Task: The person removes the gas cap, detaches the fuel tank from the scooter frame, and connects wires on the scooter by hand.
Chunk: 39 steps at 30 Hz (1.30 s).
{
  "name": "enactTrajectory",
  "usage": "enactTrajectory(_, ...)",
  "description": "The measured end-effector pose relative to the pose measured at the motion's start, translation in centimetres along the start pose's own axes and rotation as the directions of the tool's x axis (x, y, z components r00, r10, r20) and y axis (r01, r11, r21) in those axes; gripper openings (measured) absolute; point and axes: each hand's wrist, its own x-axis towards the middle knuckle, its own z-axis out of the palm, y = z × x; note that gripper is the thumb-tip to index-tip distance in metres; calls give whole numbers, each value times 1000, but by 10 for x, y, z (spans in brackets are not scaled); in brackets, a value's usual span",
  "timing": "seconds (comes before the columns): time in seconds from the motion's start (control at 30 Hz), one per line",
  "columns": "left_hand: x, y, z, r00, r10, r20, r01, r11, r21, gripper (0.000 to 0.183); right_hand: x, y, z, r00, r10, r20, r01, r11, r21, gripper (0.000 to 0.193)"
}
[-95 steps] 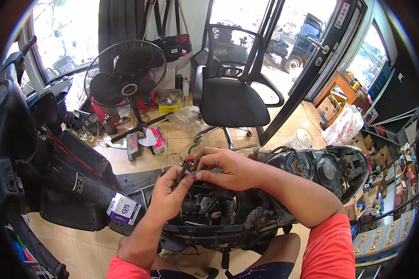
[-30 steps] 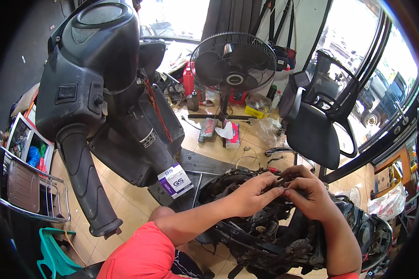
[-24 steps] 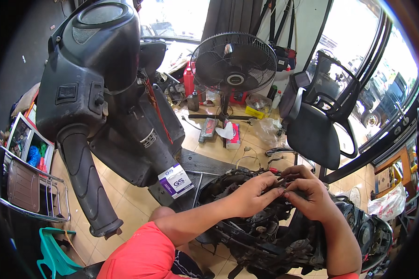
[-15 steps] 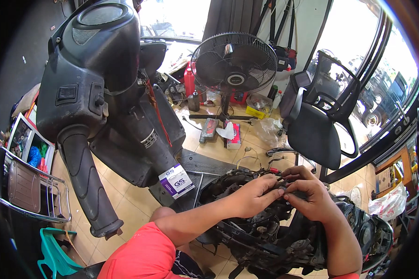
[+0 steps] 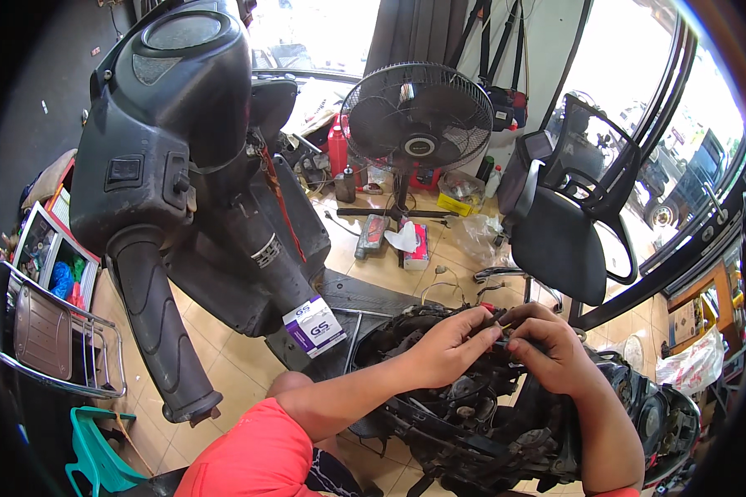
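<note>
Small dark part (image 5: 498,318) is lying between left hand (image 5: 454,346), which is pinching it, and right hand (image 5: 554,348), fingers curled close, hold unclear.

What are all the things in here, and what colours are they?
Scooter: 1, black, left to lower right
Box: 1, white and purple, on scooter
Fan: 1, black, top centre
Office chair: 1, black, right of fan
Metal chair: 1, brown, far left
Plastic seat: 1, green, lower left
Carrier bag: 1, white, right side
Floor clutter: several, mixed, near fan
Small part: 1, dark, at fingertips
Left hand: 1, bare, pinching small part
Right hand: 1, bare, beside left hand
</note>
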Motion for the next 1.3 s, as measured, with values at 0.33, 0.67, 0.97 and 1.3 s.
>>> enactTrajectory(0.33,-1,-5,-2,993,105,-45,-105,994,8,16,1,0,0,1000,-27,-10,27,1000,2,11)
enactTrajectory(0.67,-3,11,2,995,92,-30,-86,984,156,17,0,4,1,999,-28,-21,28,999,21,14)
enactTrajectory(0.97,-2,14,3,991,121,-56,-109,976,188,17,1,8,0,999,-43,-15,44,999,21,14)
enactTrajectory(1.3,-2,16,0,988,145,-54,-130,966,222,16,2,6,2,999,-5,-38,9,995,103,12)
